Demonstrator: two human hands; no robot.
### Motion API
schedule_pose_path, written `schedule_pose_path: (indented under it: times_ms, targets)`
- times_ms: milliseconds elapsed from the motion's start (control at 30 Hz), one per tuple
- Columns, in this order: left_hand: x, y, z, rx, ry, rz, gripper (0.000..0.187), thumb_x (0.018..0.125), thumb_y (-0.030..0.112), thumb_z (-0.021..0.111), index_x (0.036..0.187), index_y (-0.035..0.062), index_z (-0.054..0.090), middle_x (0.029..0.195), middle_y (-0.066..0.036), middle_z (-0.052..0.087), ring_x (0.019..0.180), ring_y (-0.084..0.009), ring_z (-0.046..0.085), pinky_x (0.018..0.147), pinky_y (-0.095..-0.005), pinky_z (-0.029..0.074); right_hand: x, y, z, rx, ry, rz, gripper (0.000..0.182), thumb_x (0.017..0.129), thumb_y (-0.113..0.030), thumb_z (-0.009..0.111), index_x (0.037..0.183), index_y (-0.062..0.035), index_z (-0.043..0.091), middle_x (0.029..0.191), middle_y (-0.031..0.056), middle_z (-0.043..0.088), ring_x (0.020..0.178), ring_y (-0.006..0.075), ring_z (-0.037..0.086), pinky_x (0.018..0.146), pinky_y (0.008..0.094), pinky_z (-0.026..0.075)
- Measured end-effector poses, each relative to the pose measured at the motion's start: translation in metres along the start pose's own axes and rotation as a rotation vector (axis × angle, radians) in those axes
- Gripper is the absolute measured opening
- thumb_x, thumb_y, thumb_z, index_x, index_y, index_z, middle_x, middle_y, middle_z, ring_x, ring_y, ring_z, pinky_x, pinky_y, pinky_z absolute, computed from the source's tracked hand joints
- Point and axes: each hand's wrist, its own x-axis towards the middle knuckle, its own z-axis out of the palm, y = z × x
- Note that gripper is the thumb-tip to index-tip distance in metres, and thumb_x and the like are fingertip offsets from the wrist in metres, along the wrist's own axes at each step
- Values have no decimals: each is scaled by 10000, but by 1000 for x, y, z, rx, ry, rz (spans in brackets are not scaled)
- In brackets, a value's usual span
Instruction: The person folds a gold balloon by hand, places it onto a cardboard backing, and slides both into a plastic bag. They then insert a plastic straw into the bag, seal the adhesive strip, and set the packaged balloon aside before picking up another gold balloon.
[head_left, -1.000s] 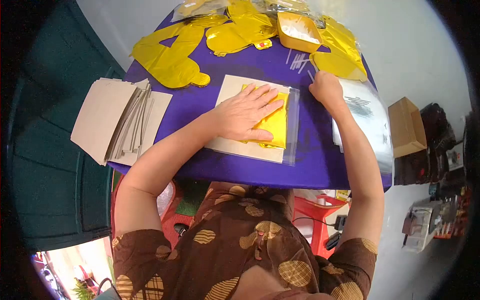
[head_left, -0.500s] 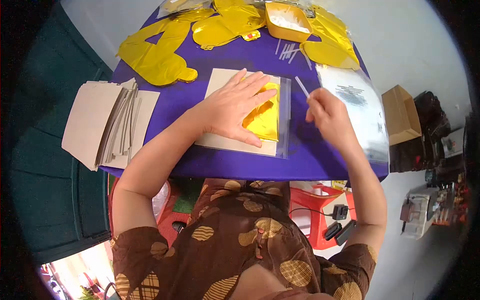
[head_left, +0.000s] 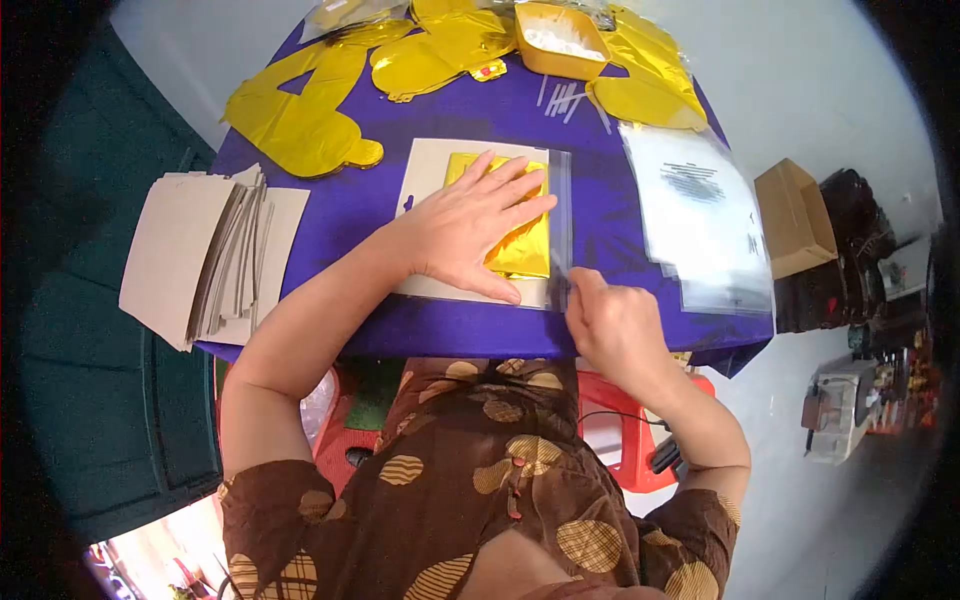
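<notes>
My left hand (head_left: 475, 225) lies flat with fingers spread on a folded gold foil balloon (head_left: 520, 262). The foil rests on a pale cardboard sheet (head_left: 425, 165) in a clear plastic bag (head_left: 562, 205), whose see-through flap extends past the card on the right. At the flap's lower right corner is my right hand (head_left: 615, 318), fingers closed in a pinch. The thin clear plastic strip it held a moment earlier is hardly visible now, mostly hidden by the fingers and the flap.
A stack of cardboard sheets (head_left: 180, 255) stands at the left of the purple-covered table (head_left: 340, 225). Flat gold foil balloons (head_left: 305, 125) lie along the back, beside a yellow tub (head_left: 562, 60) of white pieces. Loose clear strips (head_left: 565, 100) and a pile of plastic bags (head_left: 700, 215) lie right.
My right hand has moved down and left, from beside the bag to the flap's lower corner. The left hand stays flat on the foil. The view has shifted slightly.
</notes>
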Motion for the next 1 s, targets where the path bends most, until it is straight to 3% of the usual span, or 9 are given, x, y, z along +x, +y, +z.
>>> schedule_pose_path:
  times_ms: [400, 567, 667, 767, 867, 1000]
  targets:
    - [1, 2, 1, 0, -14, -11, 1031, 690, 613, 737, 1512, 141, 331, 1554, -226, 284, 1457, -432, 212, 1189, -595, 121, 3, -3, -4, -2, 19, 0, 65, 818, -27, 584, 803, 7, 531, 527, 161, 587, 481, 325, 631, 442, 423, 499]
    - [5, 1, 0, -17, 2, 63, 885, 749, 550, 715, 1470, 138, 407, 1555, -214, 292, 1456, -438, 209, 1182, -613, 114, 6, 1, 5, -28, 77, 21, 59, 835, -27, 571, 821, 2, 521, 522, 160, 586, 484, 327, 635, 444, 421, 503]
    - [8, 2, -3, -65, -1, 112, 768, 770, 496, 713, 1404, 129, 483, 1547, -216, 303, 1458, -437, 207, 1184, -613, 108, 0, 5, 11, -23, 78, 114, 113, 845, -25, 560, 932, 44, 546, 525, 164, 586, 479, 329, 633, 444, 426, 503]
    - [11, 6, -5, -90, 41, 158, 645, 796, 496, 683, 1290, 99, 558, 1499, -234, 353, 1435, -443, 250, 1180, -606, 134, -12, 4, 17, -29, 55, 195, 315, 826, -15, 559, 1126, 80, 542, 549, 148, 586, 501, 317, 635, 460, 415, 510]
    - [14, 13, -9, -121, 13, 160, 599, 772, 425, 713, 1250, 91, 575, 1505, -239, 344, 1446, -445, 228, 1184, -606, 121, -15, -2, 10, -8, 109, 65, 461, 794, -21, 581, 1247, 54, 546, 598, 124, 591, 535, 286, 643, 475, 385, 514]
    - [17, 17, -11, -117, -42, 142, 556, 745, 370, 741, 1192, 77, 587, 1512, -241, 333, 1458, -441, 209, 1189, -604, 115, -19, -1, 15, -92, 12, 35, 468, 775, -32, 609, 1243, -39, 622, 648, 102, 584, 564, 266, 625, 497, 386, 499]
